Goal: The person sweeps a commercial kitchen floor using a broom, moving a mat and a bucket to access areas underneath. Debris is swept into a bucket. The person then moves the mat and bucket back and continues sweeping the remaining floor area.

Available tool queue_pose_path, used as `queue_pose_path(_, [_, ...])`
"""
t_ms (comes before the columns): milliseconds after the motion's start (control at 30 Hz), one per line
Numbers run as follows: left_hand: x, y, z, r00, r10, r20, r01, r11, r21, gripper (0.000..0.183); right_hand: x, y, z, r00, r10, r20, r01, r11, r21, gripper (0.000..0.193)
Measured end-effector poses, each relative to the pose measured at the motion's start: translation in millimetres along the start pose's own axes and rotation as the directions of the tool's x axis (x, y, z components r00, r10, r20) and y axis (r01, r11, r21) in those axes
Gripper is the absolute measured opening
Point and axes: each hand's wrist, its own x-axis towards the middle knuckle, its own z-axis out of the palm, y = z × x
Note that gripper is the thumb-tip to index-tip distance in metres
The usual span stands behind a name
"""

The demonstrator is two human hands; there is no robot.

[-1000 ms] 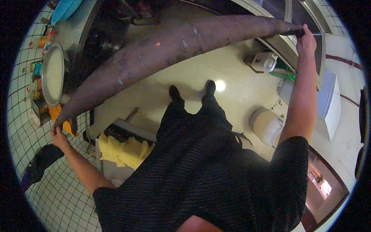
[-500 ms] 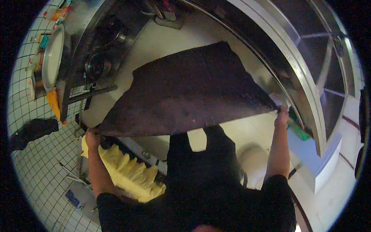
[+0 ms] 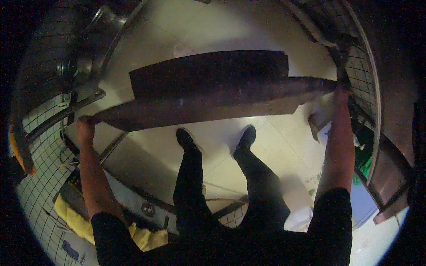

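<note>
A wide dark brown mat (image 3: 208,84) hangs stretched between my two hands, above the floor in front of my feet. It is bent along its width, so a darker far flap stands up behind a paler near strip. My left hand (image 3: 85,127) is closed on the mat's left corner. At the opposite end, my right hand (image 3: 341,94) grips the right corner, with its fingers partly lost in shadow.
Pale floor tiles (image 3: 262,142) lie under my shoes (image 3: 246,135). Metal pots (image 3: 69,68) stand at the left, near a dark bar (image 3: 75,111). Yellow cloth (image 3: 73,219) lies lower left. At the right are a green bag (image 3: 364,155) and a curved metal edge (image 3: 377,88).
The mat, earlier spread out broad, now shows as a bent, narrower band. Both hands sit higher in the picture and farther apart. The view has tipped down, bringing my legs and shoes into sight.
</note>
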Motion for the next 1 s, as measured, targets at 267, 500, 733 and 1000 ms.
queue_pose_path(267, [13.0,109.3,277.6,0.981,-0.179,-0.069,0.118,0.848,-0.516,0.06,-213.7,58.8,220.1,0.856,-0.207,0.473,0.38,0.873,-0.306,0.047])
queue_pose_path(500, [-19.7,142.6,420.8,0.468,-0.403,0.786,0.675,-0.411,-0.612,0.062,-324.2,46.8,276.9,0.343,0.333,0.878,-0.935,0.033,0.353,0.056])
queue_pose_path(733, [-2.2,128.9,465.9,0.734,-0.184,0.654,0.546,-0.413,-0.729,0.054,-317.9,-18.4,214.8,0.632,0.213,0.745,-0.773,0.113,0.624,0.046])
queue_pose_path(1000, [-63.5,178.9,320.5,0.791,-0.271,0.549,0.322,-0.579,-0.749,0.047,-407.2,-178.0,151.5,0.802,-0.516,0.302,0.344,0.812,0.472,0.022])
